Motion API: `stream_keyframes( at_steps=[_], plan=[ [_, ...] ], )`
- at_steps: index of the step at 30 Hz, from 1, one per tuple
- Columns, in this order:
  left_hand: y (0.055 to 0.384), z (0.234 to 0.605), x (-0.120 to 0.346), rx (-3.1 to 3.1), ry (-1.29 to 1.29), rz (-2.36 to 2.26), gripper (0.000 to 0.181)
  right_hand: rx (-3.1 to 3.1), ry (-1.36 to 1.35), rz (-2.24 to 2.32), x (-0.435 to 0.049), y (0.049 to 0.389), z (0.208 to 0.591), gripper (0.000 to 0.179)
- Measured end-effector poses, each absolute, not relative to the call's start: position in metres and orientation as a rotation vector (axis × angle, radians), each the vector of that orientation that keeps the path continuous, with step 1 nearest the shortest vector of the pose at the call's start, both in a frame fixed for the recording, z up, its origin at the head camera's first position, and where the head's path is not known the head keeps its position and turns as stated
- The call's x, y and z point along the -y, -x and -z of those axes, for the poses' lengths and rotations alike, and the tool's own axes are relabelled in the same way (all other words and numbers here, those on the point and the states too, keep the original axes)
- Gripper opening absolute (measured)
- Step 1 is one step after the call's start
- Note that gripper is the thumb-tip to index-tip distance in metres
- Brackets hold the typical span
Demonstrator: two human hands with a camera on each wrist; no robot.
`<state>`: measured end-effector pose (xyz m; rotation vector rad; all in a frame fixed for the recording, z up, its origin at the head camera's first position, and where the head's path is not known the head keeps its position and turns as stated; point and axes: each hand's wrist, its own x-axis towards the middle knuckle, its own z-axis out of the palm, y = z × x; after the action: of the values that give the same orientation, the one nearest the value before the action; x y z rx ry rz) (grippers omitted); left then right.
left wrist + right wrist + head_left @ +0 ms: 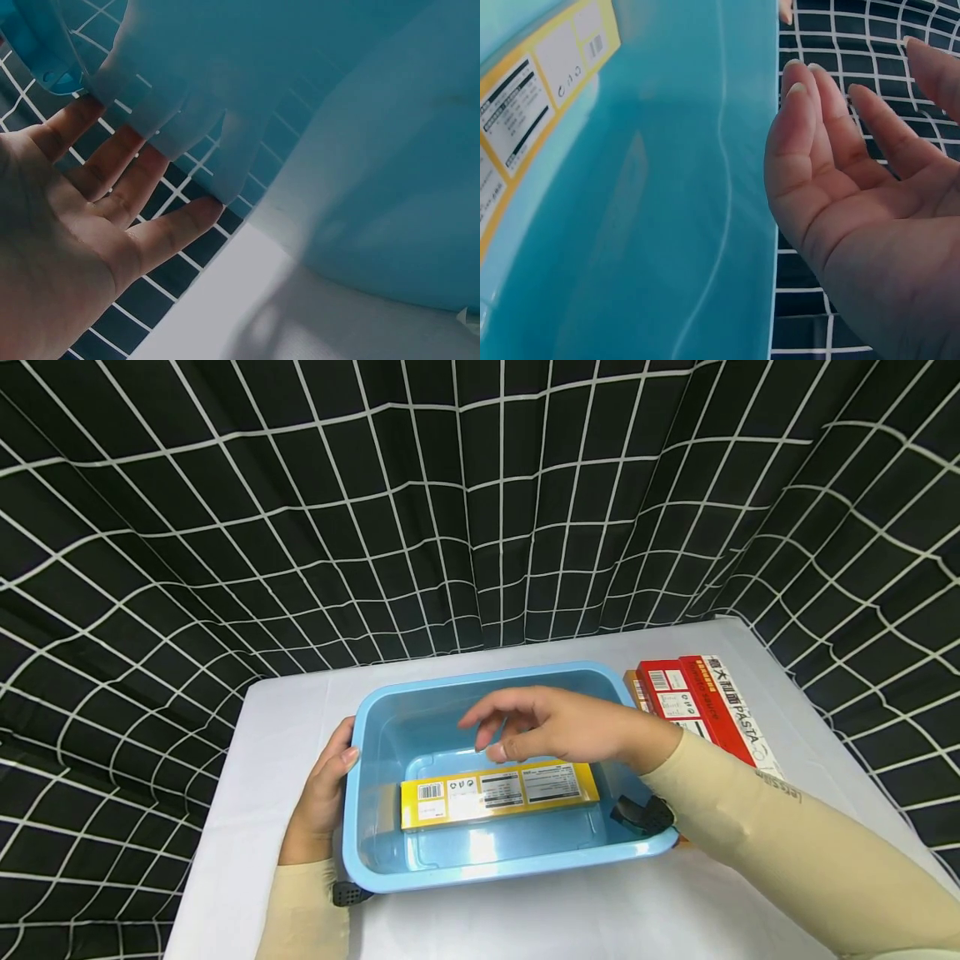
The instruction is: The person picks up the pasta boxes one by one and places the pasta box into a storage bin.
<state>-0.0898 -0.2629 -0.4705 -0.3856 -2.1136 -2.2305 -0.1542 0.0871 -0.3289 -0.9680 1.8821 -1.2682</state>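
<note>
A light blue plastic bin (487, 868) stands on the white table. On its floor lies a long yellow box (498, 795) with white label panels. My left hand (324, 789) touches the outside of the bin's left wall near the rim. In the left wrist view its fingers (172, 232) are spread, with their tips at the blue wall (390, 202). Above the bin and the yellow box, my right hand (551, 722) hangs with loosely bent fingers. The right wrist view shows nothing in that hand (862, 180).
Red boxes (701, 702), one lettered PASTA, lie right of the bin, partly behind my right forearm. An orange-brown box (637, 692) shows beside them. Black cloth with a white grid (480, 510) surrounds the white table (247, 777) at the back and sides.
</note>
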Motion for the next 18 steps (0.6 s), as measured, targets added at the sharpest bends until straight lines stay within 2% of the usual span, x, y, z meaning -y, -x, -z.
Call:
stream_keyframes(
  at_steps=[18],
  plan=[
    [0.091, 0.473, 0.265, 2.104, 0.415, 2.253, 0.055, -1.933, 0.966, 1.314, -0.098, 0.151, 0.314, 0.047]
  ],
)
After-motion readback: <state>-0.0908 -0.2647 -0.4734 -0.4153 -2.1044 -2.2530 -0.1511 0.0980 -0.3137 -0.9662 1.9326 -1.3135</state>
